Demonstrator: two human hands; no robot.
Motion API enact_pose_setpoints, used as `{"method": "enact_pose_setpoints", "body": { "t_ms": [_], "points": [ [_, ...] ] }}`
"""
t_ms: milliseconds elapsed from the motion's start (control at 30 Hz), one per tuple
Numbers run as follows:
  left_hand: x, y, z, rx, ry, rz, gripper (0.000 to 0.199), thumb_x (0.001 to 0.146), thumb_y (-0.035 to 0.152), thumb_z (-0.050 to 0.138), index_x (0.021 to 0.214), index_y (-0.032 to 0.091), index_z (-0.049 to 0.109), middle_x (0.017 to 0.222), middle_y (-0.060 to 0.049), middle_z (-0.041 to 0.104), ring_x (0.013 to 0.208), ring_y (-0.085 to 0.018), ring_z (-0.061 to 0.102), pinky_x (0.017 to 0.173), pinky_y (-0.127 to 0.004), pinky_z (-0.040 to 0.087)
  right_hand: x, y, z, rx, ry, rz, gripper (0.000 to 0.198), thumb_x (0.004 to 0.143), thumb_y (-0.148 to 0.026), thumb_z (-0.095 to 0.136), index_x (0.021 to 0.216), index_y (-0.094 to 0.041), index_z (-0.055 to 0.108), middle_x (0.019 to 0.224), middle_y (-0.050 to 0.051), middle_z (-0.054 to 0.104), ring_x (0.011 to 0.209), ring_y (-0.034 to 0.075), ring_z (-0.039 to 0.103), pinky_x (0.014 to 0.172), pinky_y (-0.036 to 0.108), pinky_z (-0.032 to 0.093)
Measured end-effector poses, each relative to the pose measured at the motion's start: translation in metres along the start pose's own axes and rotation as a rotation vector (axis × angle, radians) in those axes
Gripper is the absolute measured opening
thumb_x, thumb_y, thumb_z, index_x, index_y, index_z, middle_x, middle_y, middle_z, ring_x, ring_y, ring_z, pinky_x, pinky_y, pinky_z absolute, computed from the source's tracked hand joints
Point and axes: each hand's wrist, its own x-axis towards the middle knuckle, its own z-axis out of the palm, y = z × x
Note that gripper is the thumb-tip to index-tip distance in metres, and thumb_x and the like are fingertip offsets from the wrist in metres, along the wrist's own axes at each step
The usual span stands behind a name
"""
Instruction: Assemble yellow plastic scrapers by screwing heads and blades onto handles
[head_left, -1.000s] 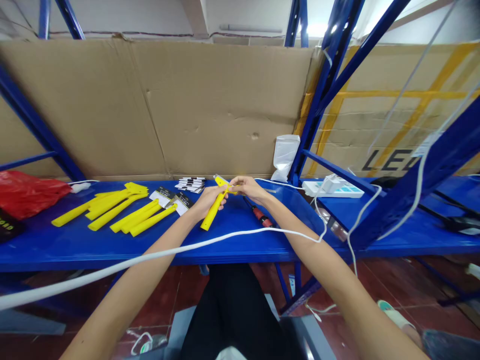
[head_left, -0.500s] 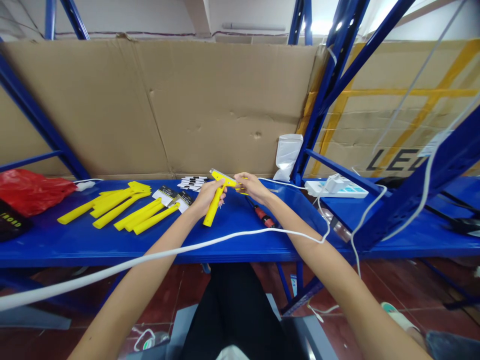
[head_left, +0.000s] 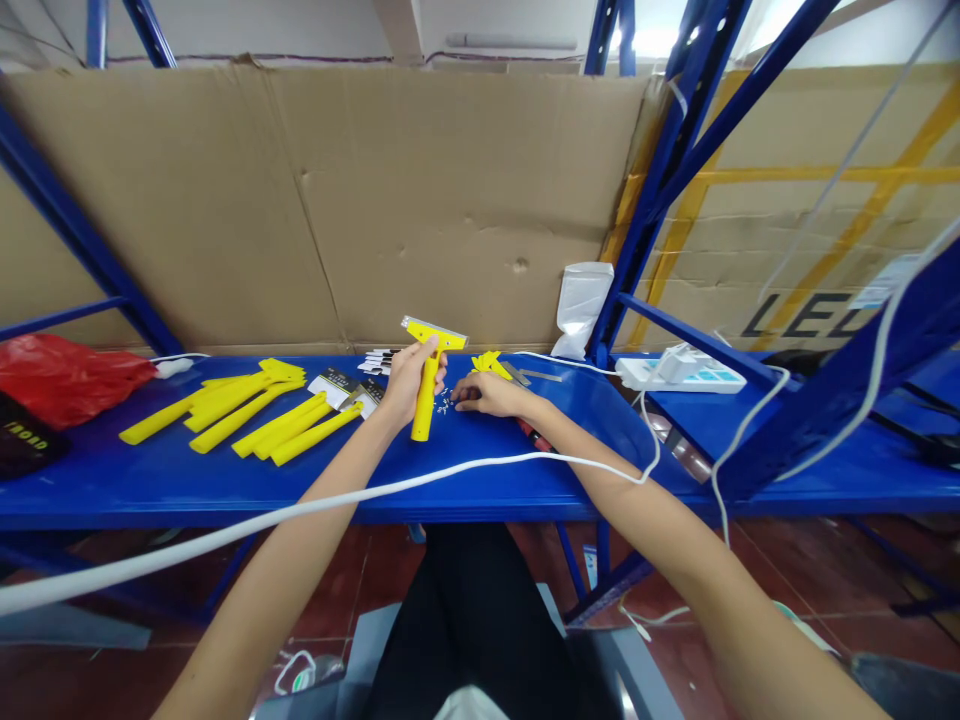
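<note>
My left hand (head_left: pixel 409 385) is closed around a yellow scraper (head_left: pixel 424 400), gripping it near the top of its handle. The scraper stands upright, its wide head with a metal strip along the top edge tilted down to the right. Small silvery screws (head_left: pixel 443 405) lie scattered on the blue bench just right of the handle. Over them my right hand (head_left: pixel 487 394) reaches down with fingertips pinched together; whatever is between them is too small to make out. Behind that hand are a pile of small yellow parts (head_left: pixel 489 363) and flat metal blades (head_left: pixel 538 376).
Several yellow scraper handles (head_left: pixel 225 400) and black-and-white cards (head_left: pixel 334 385) lie to the left. A red-and-black tool (head_left: pixel 534 436) is partly under my right forearm. A white cable (head_left: pixel 337 505) crosses in front of the bench (head_left: pixel 480 490). A power strip (head_left: pixel 679 375) sits right.
My right hand has left the scraper's head and moved down to the screws. My left hand still holds the scraper, now slightly higher and more upright.
</note>
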Motion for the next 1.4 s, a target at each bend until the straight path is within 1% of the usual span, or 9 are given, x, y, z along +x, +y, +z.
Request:
{"method": "enact_pose_setpoints", "body": {
  "t_ms": [267, 533, 700, 767, 867, 1000, 1100, 1200, 1400],
  "points": [
    [-0.004, -0.001, 0.006, 0.067, -0.052, -0.083, 0.045, 0.09, 0.052, 0.092, 0.09, 0.018, 0.062, 0.079, 0.0, 0.066, 0.053, -0.008, 0.054, 0.041, -0.02, 0.042, 0.003, 0.002, 0.003, -0.086, -0.064, 0.014, 0.005, 0.096, -0.017, 0.078, 0.093, -0.016, 0.082, 0.09, 0.004, 0.081, 0.076, 0.016, 0.067, 0.076, 0.026, 0.049],
    [-0.004, -0.007, 0.002, 0.122, -0.113, -0.117, 0.049, 0.087, 0.056, 0.094, 0.087, 0.017, 0.064, 0.079, -0.002, 0.067, 0.052, -0.008, 0.054, 0.041, -0.021, 0.043, 0.0, 0.004, 0.004, -0.173, -0.031, 0.021, 0.017, 0.094, -0.014, 0.076, 0.077, -0.018, 0.075, 0.081, 0.005, 0.076, 0.072, 0.018, 0.062, 0.078, 0.03, 0.051],
    [-0.002, -0.012, -0.003, 0.125, -0.13, -0.16, 0.046, 0.088, 0.054, 0.093, 0.089, 0.017, 0.066, 0.079, -0.002, 0.067, 0.051, -0.009, 0.054, 0.041, -0.022, 0.043, 0.0, 0.009, 0.001, -0.178, 0.177, 0.026, 0.019, 0.093, -0.016, 0.075, 0.077, -0.022, 0.069, 0.085, 0.009, 0.073, 0.08, 0.023, 0.063, 0.085, 0.035, 0.053],
    [-0.001, -0.013, -0.004, 0.132, -0.14, -0.196, 0.043, 0.089, 0.051, 0.093, 0.09, 0.017, 0.067, 0.079, -0.003, 0.067, 0.052, -0.009, 0.055, 0.04, -0.022, 0.043, 0.0, 0.01, -0.008, -0.176, 0.319, 0.045, 0.013, 0.101, -0.022, 0.065, 0.089, -0.022, 0.069, 0.096, 0.011, 0.072, 0.09, 0.025, 0.064, 0.091, 0.038, 0.054],
    [-0.001, -0.015, -0.004, 0.166, -0.142, -0.259, 0.039, 0.092, 0.047, 0.091, 0.086, 0.016, 0.068, 0.078, -0.005, 0.068, 0.052, -0.009, 0.055, 0.039, -0.022, 0.042, -0.001, 0.005, -0.028, -0.119, 0.616, 0.03, 0.023, 0.114, -0.035, 0.046, 0.109, -0.022, 0.065, 0.118, 0.013, 0.068, 0.108, 0.025, 0.063, 0.102, 0.038, 0.052],
    [-0.002, -0.015, -0.001, 0.211, -0.148, -0.34, 0.038, 0.093, 0.043, 0.09, 0.082, 0.014, 0.069, 0.078, -0.007, 0.069, 0.051, -0.01, 0.056, 0.038, -0.022, 0.041, -0.004, -0.008, -0.046, 0.156, 0.889, -0.094, 0.033, 0.111, -0.056, 0.056, 0.109, -0.023, 0.062, 0.116, 0.01, 0.068, 0.106, 0.023, 0.065, 0.101, 0.036, 0.053],
    [-0.004, -0.017, 0.001, 0.235, -0.184, -0.392, 0.038, 0.091, 0.043, 0.092, 0.082, 0.013, 0.071, 0.078, -0.007, 0.068, 0.05, -0.011, 0.056, 0.037, -0.022, 0.04, -0.004, -0.013, -0.044, 0.219, 0.837, -0.13, 0.04, 0.108, -0.062, 0.061, 0.105, -0.023, 0.066, 0.116, 0.01, 0.07, 0.108, 0.023, 0.067, 0.103, 0.037, 0.054],
    [-0.004, -0.019, 0.0, 0.258, -0.228, -0.425, 0.041, 0.092, 0.045, 0.092, 0.08, 0.012, 0.071, 0.074, -0.008, 0.067, 0.049, -0.01, 0.055, 0.037, -0.022, 0.039, -0.002, -0.012, -0.033, 0.192, 0.666, -0.134, 0.041, 0.105, -0.063, 0.066, 0.101, -0.022, 0.07, 0.124, 0.012, 0.071, 0.117, 0.025, 0.068, 0.105, 0.039, 0.054],
    [-0.003, -0.023, -0.002, 0.29, -0.27, -0.458, 0.043, 0.094, 0.047, 0.09, 0.076, 0.013, 0.072, 0.069, -0.008, 0.064, 0.047, -0.01, 0.054, 0.038, -0.022, 0.039, -0.002, -0.008, -0.019, 0.144, 0.374, -0.108, 0.02, 0.103, -0.041, 0.072, 0.098, -0.022, 0.076, 0.127, 0.013, 0.074, 0.123, 0.026, 0.069, 0.103, 0.04, 0.057]
  ]
}}
